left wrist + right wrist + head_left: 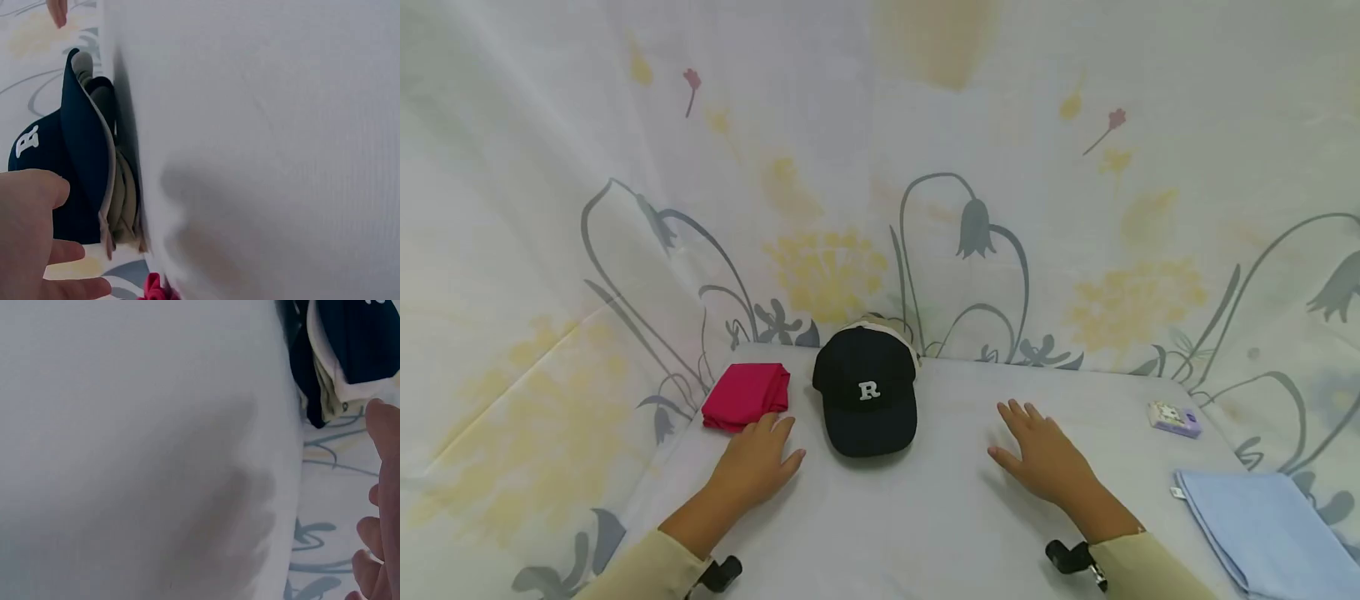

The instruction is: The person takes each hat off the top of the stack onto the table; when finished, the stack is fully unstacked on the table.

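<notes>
A dark baseball cap [867, 400] with a white letter R sits at the back middle of the white table, brim to the front. Under it are other caps [123, 209], pale, khaki and dark, mostly hidden in the head view. My left hand [756, 462] hovers left of the caps, holding nothing. Its fingertips overlap the front edge of a folded red cloth [745, 396] in the head view, while the left wrist view shows its shadow below. Over the table to the right of the caps, my right hand [1045, 457] is spread, also holding nothing.
A small purple and white packet [1175, 418] lies at the back right. Nearer on the right is a folded light blue cloth [1270, 529]. A flower-printed curtain [850, 125] encloses the white tabletop [910, 533] at the back and sides.
</notes>
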{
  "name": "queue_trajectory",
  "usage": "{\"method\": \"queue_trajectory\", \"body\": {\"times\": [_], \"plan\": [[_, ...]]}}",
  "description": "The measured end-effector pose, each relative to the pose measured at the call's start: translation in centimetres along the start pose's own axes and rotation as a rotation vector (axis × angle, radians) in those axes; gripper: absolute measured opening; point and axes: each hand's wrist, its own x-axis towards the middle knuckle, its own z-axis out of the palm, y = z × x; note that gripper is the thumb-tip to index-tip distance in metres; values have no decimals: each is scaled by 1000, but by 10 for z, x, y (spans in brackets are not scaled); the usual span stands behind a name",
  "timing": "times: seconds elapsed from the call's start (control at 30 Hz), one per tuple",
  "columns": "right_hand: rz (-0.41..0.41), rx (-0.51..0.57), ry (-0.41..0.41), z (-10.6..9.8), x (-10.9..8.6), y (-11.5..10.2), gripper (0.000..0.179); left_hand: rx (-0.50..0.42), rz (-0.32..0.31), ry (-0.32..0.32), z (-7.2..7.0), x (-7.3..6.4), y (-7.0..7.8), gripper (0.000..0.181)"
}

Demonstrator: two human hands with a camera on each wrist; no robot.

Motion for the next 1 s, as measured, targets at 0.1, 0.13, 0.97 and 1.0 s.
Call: {"method": "queue_trajectory", "body": {"times": [0.1, 0.13, 0.97, 1.0], "plan": [[42, 88, -19, 4, 8, -12, 78, -67, -45, -9, 4, 1, 2, 69], [58, 108, -22, 6, 10, -15, 79, -98, -58, -11, 5, 2, 3, 68], [134, 589, 237, 58, 84, -75, 45, -715, -335, 82, 32, 21, 50, 56], [141, 628, 246, 60, 86, -78, 44, -773, -355, 75, 31, 23, 53, 56]]}}
